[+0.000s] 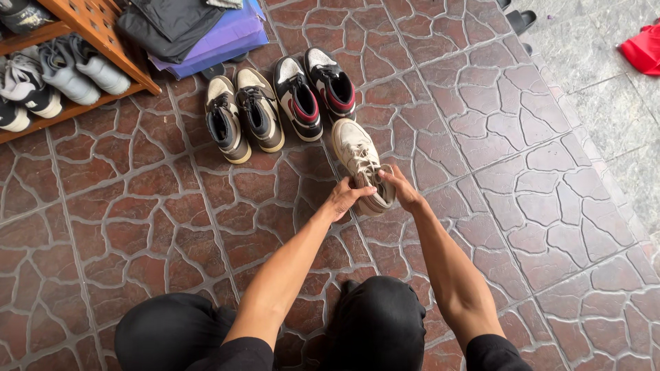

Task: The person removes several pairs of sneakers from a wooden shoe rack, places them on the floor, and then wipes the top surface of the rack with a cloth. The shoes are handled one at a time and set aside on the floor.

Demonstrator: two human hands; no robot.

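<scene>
While gripped — both hands (375, 194) on sneaker (362, 165)

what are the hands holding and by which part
Both hands, left hand and right hand, hold a cream sneaker at its ankle opening, one on each side.

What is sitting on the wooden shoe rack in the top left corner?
The slatted wooden shoe rack carries grey-and-white sneakers and black-and-white sneakers on its lower shelf. The upper shelf shows only a dark item's edge; the frame cuts off the rest.
</scene>
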